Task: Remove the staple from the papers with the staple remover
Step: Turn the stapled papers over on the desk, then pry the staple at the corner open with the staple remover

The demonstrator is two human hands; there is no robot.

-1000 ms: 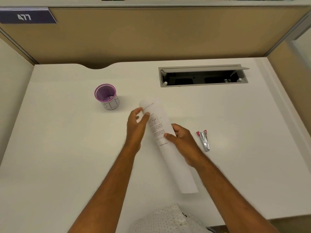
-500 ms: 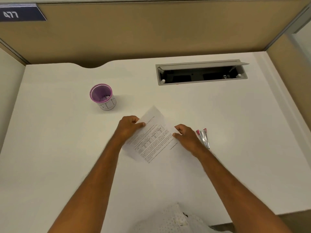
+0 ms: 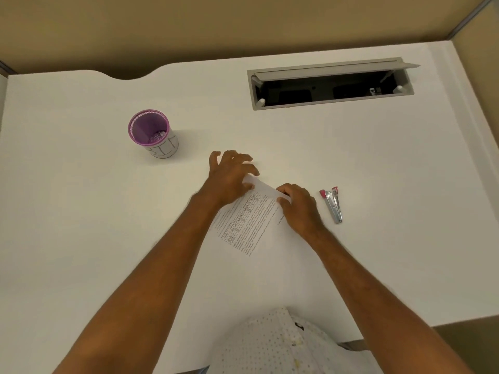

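The papers (image 3: pixel 251 225) lie printed side up on the white desk (image 3: pixel 81 211). The left hand (image 3: pixel 231 175) rests on their far corner, fingers spread; the right hand (image 3: pixel 298 205) curls its fingers over their far edge. The staple remover (image 3: pixel 333 205) (metal, pink tips) lies just beside that hand, untouched. A purple cup (image 3: pixel 151 132) stands well apart, far left

The papers (image 3: pixel 251 225) — rolled a second ago — now lie flat under left hand (image 3: pixel 229 175) and right hand (image 3: pixel 299 206).

The flat white table (image 3: pixel 81 211) is plain. The white paper sheets (image 3: pixel 251 225) carry black print and grids. The silver metal staple remover (image 3: pixel 333 205) has pink tips. The round cup (image 3: pixel 151 133) is purple inside, white outside.
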